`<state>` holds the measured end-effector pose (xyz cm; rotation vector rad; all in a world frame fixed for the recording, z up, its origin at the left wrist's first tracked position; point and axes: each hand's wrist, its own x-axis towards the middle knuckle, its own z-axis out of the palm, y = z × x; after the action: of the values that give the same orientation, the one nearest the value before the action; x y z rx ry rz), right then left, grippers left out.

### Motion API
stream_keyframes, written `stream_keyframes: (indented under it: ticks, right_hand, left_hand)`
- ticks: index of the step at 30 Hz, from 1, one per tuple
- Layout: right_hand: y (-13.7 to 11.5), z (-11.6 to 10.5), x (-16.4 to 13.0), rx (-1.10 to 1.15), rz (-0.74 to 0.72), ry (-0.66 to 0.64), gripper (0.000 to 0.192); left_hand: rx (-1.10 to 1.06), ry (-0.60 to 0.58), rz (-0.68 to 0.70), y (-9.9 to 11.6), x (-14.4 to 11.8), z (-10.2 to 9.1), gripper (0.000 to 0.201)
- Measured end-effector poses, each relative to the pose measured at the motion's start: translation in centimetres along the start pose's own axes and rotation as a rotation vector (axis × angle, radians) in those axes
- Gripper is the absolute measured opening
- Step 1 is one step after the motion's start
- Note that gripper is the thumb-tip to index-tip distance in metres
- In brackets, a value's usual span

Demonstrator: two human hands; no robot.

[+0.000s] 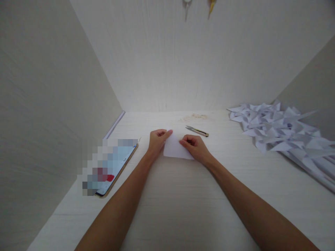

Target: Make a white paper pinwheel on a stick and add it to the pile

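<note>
A small white sheet of paper (175, 148) lies flat on the pale table (183, 202), and everything else is placed around it. The left hand (157, 141) sits at the paper's left edge, fingers curled in with the fingertips (169, 132) pinching the sheet's upper left corner. The right hand (195, 145) rests on the paper's right side — its fingers are bent and pressed down on the sheet near the upper edge, knuckles raised. Both forearms run back from the paper toward the camera.

Just beyond the paper, up and to the right, a small pair of snips (196, 130) lies on the table, apart from both hands. Well to the right of the paper a heap of folded white paper shapes (282, 134) spreads along the wall. To the paper's left lies a tablet (115, 167) — its screen is blurred
</note>
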<state>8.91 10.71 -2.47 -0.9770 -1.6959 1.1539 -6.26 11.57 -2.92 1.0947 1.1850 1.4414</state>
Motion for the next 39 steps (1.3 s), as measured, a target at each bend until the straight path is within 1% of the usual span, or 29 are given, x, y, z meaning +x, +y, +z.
stream_keyframes:
  ticks: [2, 4, 7, 10, 13, 18, 23, 26, 29, 35, 37, 39]
  right_hand:
    - [0.2, 0.1, 0.1, 0.029, 0.0, -0.012, 0.028]
    - [0.4, 0.1, 0.1, 0.083, -0.008, -0.001, 0.026]
    - [0.5, 0.0, 0.1, 0.135, -0.054, -0.012, 0.017]
    - [0.4, -0.1, 0.0, 0.116, -0.09, -0.068, 0.021]
    - [0.4, -0.3, -0.1, 0.109, -0.117, -0.077, 0.022]
    - [0.6, -0.3, 0.0, 0.097, -0.068, -0.041, 0.02]
    - [1.0, -0.4, 0.2, 0.085, -0.102, -0.113, 0.02]
    - [1.1, -0.3, 0.2, 0.117, -0.077, -0.165, 0.019]
    - [1.1, -0.2, 0.2, 0.12, -0.049, -0.185, 0.02]
    - [1.0, -0.1, 0.1, 0.116, -0.036, -0.174, 0.021]
    - [0.9, -0.1, 0.1, 0.13, -0.035, -0.151, 0.02]
    - [0.8, -0.2, 0.1, 0.168, -0.013, -0.098, 0.019]
  left_hand:
    - [0.032, 0.022, 0.013, 0.0, 0.1, -0.4, 0.03]
    - [0.016, 0.025, 0.007, 0.1, 0.3, -0.8, 0.03]
    - [-0.012, 0.001, -0.036, 0.3, 0.3, -1.2, 0.03]
    - [-0.011, -0.051, -0.1, 0.6, 0.3, -1.2, 0.029]
    - [-0.011, -0.057, -0.117, 0.6, 0.2, -1.2, 0.029]
    - [0.025, -0.04, -0.068, 0.3, 0.3, -1.1, 0.03]
    - [0.048, -0.032, -0.095, 0.5, 0.2, -0.9, 0.03]
    - [0.113, -0.038, -0.113, 1.0, 0.0, -0.9, 0.03]
    - [0.153, -0.051, -0.113, 1.2, -0.1, -0.9, 0.03]
    - [0.154, -0.066, -0.103, 0.8, -0.1, -1.0, 0.03]
    - [0.112, -0.068, -0.096, 0.7, 0.0, -1.1, 0.032]
    - [0.03, -0.1, -0.109, 0.7, 0.0, -1.0, 0.033]
